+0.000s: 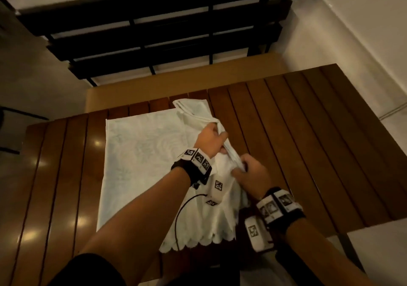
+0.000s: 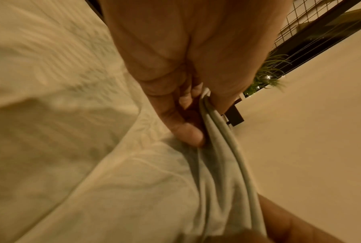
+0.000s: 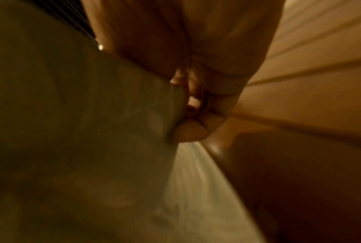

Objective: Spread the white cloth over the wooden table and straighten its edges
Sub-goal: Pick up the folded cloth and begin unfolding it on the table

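- A dark chair part (image 1: pixel 13 131) shows at the far left edge of the head view, beside the wooden table (image 1: pixel 308 142), whose glossy slats carry a few lamp reflections on the left side.
- The white cloth (image 1: pixel 141 164) lies on the left-middle part of the table; its left portion is flat, with a faint woven pattern, and its left edge runs roughly straight.
- The cloth's near end, with a scalloped hem, hangs over the table's near edge between the two forearms.
- The left hand (image 1: pixel 210 141) is raised over the cloth's right side, fingers curled around a folded, bunched ridge of layers; the left wrist view shows the edges of several layers pinched between thumb and fingers (image 2: pixel 187 133).
- From that grip a folded flap runs away to the table's far edge, still doubled over.
- The right hand (image 1: pixel 251 174) is just beside the left, nearer the body, gripping the same ridge lower down; the right wrist view is dim, but fingertips (image 3: pixel 188 133) press against the fabric with the thumb closed over them.
- Right of the hands the table slats are bare wood.
- Beyond the table stand a tan bench (image 1: pixel 187 83) and a black slatted railing (image 1: pixel 154 32).
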Action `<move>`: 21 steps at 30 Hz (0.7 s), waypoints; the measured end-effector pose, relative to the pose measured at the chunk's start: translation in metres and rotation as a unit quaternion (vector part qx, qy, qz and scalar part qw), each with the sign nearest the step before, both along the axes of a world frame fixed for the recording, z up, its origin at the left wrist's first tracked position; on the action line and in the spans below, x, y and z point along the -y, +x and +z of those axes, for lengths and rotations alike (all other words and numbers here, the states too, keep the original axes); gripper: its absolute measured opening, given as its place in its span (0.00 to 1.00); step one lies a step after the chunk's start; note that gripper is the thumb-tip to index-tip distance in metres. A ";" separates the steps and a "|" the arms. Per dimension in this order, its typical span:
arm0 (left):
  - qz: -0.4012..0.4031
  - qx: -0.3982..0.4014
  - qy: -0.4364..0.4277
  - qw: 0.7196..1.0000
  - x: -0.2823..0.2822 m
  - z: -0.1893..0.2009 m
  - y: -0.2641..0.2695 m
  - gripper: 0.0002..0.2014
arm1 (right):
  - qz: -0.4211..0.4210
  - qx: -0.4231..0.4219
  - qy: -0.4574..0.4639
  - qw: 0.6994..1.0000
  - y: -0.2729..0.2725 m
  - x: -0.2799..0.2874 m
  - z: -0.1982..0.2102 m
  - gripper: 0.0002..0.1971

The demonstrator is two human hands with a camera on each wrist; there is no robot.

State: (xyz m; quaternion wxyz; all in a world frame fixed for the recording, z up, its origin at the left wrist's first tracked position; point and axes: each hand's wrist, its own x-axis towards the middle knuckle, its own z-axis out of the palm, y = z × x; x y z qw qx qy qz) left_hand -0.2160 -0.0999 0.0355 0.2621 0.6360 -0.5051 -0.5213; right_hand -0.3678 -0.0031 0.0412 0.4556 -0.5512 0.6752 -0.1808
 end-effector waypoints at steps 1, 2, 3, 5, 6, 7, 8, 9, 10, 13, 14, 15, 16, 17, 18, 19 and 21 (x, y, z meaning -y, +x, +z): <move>0.000 -0.023 0.009 1.000 0.005 0.004 -0.016 0.05 | 0.005 -0.005 -0.010 1.000 -0.022 0.007 0.004 0.06; -0.001 -0.053 0.023 0.998 0.007 0.006 -0.031 0.07 | 0.011 -0.021 -0.010 1.000 -0.043 0.015 0.004 0.06; -0.005 -0.075 0.043 0.996 0.009 0.007 -0.043 0.11 | 0.016 -0.036 -0.004 0.999 -0.062 0.022 0.002 0.06; -0.032 -0.081 0.067 0.994 0.005 0.006 -0.058 0.19 | 0.018 -0.074 0.041 0.996 -0.096 0.031 -0.014 0.06; -0.052 -0.071 0.069 0.994 0.000 0.004 -0.060 0.20 | 0.021 -0.102 0.070 0.992 -0.110 0.031 -0.025 0.06; -0.077 -0.051 0.067 0.993 -0.007 0.001 -0.057 0.20 | 0.021 -0.124 0.087 0.988 -0.122 0.029 -0.037 0.07; -0.100 -0.027 0.065 0.992 -0.015 -0.002 -0.049 0.20 | 0.016 -0.139 0.093 0.986 -0.132 0.025 -0.048 0.08; -0.121 0.000 0.062 0.991 -0.024 -0.005 -0.036 0.20 | 0.008 -0.147 0.089 0.985 -0.139 0.021 -0.056 0.08; -0.135 0.030 0.060 0.989 -0.034 -0.010 -0.018 0.19 | -0.001 -0.149 0.079 0.986 -0.143 0.016 -0.059 0.09; -0.135 0.138 0.061 0.979 -0.075 -0.025 0.056 0.17 | -0.011 -0.136 0.068 0.988 -0.143 0.008 -0.058 0.18; -0.126 0.172 0.066 0.975 -0.092 -0.028 0.084 0.16 | -0.005 -0.138 0.076 0.988 -0.139 0.006 -0.057 0.19; -0.113 0.206 0.070 0.970 -0.110 -0.030 0.111 0.14 | 0.008 -0.144 0.082 0.986 -0.135 0.003 -0.060 0.18; -0.099 0.238 0.072 0.963 -0.130 -0.027 0.135 0.13 | 0.024 -0.155 0.088 0.984 -0.132 0.001 -0.063 0.16; -0.086 0.264 0.068 0.958 -0.151 -0.025 0.159 0.11 | 0.035 -0.163 0.089 0.982 -0.130 0.001 -0.068 0.14; -0.078 0.296 0.068 0.950 -0.171 -0.021 0.180 0.09 | 0.038 -0.168 0.094 0.980 -0.130 0.003 -0.073 0.12; -0.079 0.329 0.067 0.939 -0.189 -0.018 0.201 0.09 | 0.035 -0.170 0.097 0.980 -0.130 0.006 -0.076 0.11; -0.100 0.382 0.052 0.917 -0.215 -0.016 0.239 0.13 | 0.016 -0.173 0.089 0.981 -0.134 0.016 -0.077 0.13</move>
